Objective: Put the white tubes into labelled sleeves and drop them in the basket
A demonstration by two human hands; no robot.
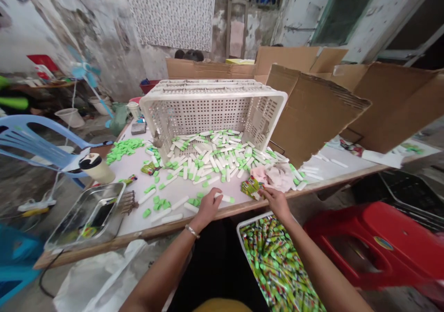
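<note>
My left hand (209, 204) rests on the table's near edge, fingers curled over a white tube with a green cap (225, 197). My right hand (274, 197) pinches a small stack of green and yellow labels (250, 186) near the edge. A heap of white tubes with green caps (211, 157) spills from a white plastic crate (208, 106) lying on its side. Loose green caps (125, 147) lie at the left. A pink cloth (275, 175) lies beside my right hand.
Below the table edge stands a tray full of labelled green tubes (277, 265), next to a red plastic stool (374, 242). A metal tray (88, 215), a cup (97, 166) and a blue chair (34, 140) are at the left. Cardboard sheets (319, 108) stand behind.
</note>
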